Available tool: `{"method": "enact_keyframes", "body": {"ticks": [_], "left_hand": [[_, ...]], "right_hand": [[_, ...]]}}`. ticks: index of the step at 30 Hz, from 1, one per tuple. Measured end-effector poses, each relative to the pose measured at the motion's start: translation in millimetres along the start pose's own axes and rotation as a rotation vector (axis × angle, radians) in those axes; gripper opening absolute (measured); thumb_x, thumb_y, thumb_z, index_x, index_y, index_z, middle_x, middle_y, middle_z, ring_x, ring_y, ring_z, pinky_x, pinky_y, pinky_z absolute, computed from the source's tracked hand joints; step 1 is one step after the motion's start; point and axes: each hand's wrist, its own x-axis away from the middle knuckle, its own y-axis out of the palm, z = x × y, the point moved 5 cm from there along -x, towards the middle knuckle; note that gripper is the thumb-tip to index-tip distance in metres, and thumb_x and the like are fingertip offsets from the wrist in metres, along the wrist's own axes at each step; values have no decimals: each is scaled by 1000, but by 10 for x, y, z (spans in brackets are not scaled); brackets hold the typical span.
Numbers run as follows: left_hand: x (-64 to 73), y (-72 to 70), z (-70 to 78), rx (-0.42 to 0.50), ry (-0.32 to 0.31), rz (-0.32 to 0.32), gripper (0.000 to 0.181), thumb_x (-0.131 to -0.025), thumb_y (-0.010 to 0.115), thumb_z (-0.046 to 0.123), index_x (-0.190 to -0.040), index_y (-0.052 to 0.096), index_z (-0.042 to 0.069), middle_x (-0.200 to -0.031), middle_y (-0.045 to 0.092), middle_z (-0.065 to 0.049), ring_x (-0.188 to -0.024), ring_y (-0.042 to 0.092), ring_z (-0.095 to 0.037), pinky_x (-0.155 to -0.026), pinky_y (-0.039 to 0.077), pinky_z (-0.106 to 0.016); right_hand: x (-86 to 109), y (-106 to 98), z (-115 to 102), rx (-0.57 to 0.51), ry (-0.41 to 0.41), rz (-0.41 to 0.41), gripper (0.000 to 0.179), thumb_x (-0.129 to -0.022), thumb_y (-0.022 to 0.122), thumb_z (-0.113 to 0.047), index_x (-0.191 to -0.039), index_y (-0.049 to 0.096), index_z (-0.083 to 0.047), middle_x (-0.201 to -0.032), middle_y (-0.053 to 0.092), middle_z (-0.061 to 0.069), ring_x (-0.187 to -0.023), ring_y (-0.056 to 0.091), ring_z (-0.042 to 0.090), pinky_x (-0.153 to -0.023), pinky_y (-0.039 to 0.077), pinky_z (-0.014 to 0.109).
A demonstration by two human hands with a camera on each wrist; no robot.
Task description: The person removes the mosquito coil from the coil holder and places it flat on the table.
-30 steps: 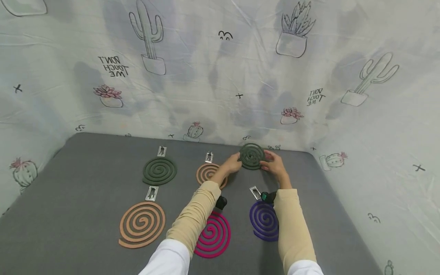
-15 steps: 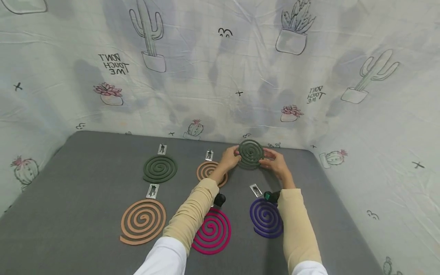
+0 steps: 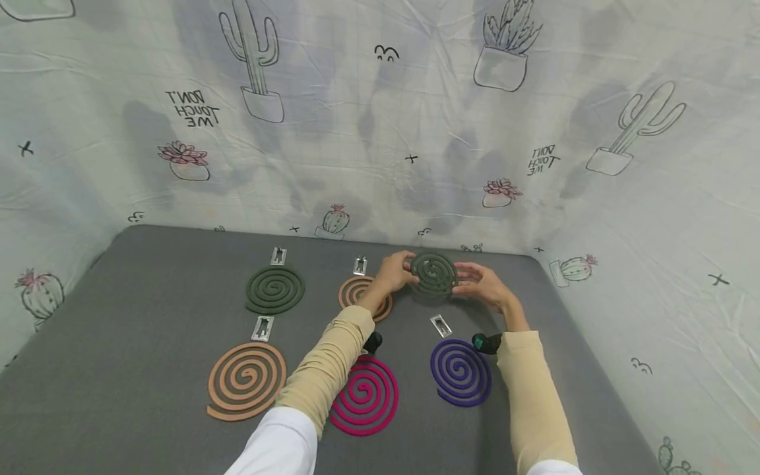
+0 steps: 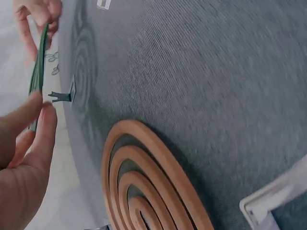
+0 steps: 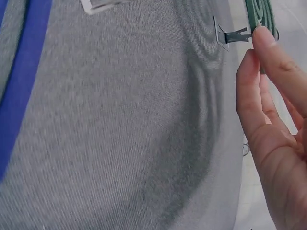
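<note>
A dark green mosquito coil (image 3: 436,272) is held above the far right of the table. My left hand (image 3: 392,273) pinches its left edge, and my right hand (image 3: 483,285) pinches its right edge between thumb and fingers. In the left wrist view the coil (image 4: 39,67) appears nearly edge-on. Beyond it a metal coil stand (image 4: 62,97) sits on the cloth with its prong raised; the right wrist view also has this stand (image 5: 235,36). The coil casts a ringed shadow on the cloth.
On the grey table (image 3: 148,316) lie another green coil (image 3: 275,290), two orange coils (image 3: 247,381) (image 3: 353,290), a pink coil (image 3: 380,396) and a purple coil (image 3: 461,373). Small metal stands (image 3: 262,328) (image 3: 441,325) lie near them. A cactus-print curtain (image 3: 356,132) encloses the table.
The green coil first rises slightly, then comes down and tips flatter between my hands. My right wrist and forearm have swung to the right, uncovering more of the purple coil.
</note>
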Motion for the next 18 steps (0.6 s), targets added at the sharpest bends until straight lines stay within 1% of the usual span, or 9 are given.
{"method": "enact_keyframes", "body": {"ticks": [2, 3, 6, 8, 11, 14, 15, 17, 18], "left_hand": [[69, -10, 66, -60, -3, -35, 58, -85, 72, 4, -137, 48, 0, -118, 61, -18, -107, 60, -31, -89, 51, -37], [67, -5, 66, -90, -2, -48, 58, -85, 73, 6, -137, 49, 0, -120, 61, -18, -108, 59, -30, -90, 50, -36], [-6, 32, 5, -136, 1, -71, 61, -81, 78, 9, -135, 51, 0, -123, 59, -17, -114, 56, -30, -95, 47, -38], [-17, 43, 2, -183, 9, -74, 61, -79, 80, 11, -133, 52, -1, -123, 58, -16, -116, 54, -29, -96, 46, -36], [-5, 68, 5, -222, -8, -97, 64, -78, 80, 12, -133, 51, -1, -126, 56, -16, -120, 50, -29, -100, 44, -36], [-8, 95, 1, -249, -50, -136, 67, -77, 81, 14, -134, 50, 0, -127, 56, -14, -122, 49, -28, -101, 43, -37], [-37, 115, -25, -263, -65, -153, 68, -77, 82, 15, -135, 50, 0, -127, 55, -14, -123, 48, -28, -102, 43, -37], [-142, 176, -106, -312, -76, -178, 70, -74, 85, 18, -133, 51, 0, -125, 57, -14, -122, 49, -29, -100, 44, -37], [-174, 198, -151, -344, -72, -178, 71, -74, 85, 21, -133, 51, 1, -125, 56, -13, -122, 49, -29, -100, 44, -38]], "right_hand": [[9, -11, 3, -8, 0, -10, 71, -83, 72, 3, -145, 36, 1, -136, 43, 27, -112, 54, 25, -87, 53, 28], [12, -12, 0, -11, -6, -18, 72, -82, 71, 4, -145, 36, 1, -135, 44, 28, -106, 57, 22, -86, 53, 28], [22, -3, 1, -23, -8, -39, 72, -82, 71, 6, -145, 35, 2, -131, 46, 29, -93, 62, 13, -83, 54, 28], [33, 11, -9, -19, -11, -53, 73, -81, 71, 7, -145, 35, 2, -130, 46, 30, -90, 63, 12, -83, 54, 29], [50, 25, -8, 15, -13, -70, 72, -81, 72, 7, -143, 36, 5, -133, 44, 32, -96, 63, 17, -85, 53, 29], [67, 23, 5, 27, -7, -83, 72, -80, 72, 7, -142, 37, 6, -134, 41, 33, -105, 61, 27, -86, 53, 28], [70, 24, 10, 32, -3, -87, 71, -80, 72, 7, -142, 37, 6, -135, 41, 32, -108, 59, 31, -85, 53, 28], [73, 28, 14, 37, 6, -95, 71, -80, 72, 7, -141, 38, 7, -134, 41, 32, -112, 56, 36, -85, 53, 28], [72, 31, 12, 43, 10, -99, 70, -80, 73, 7, -141, 39, 6, -134, 42, 31, -113, 55, 38, -85, 53, 27]]}}
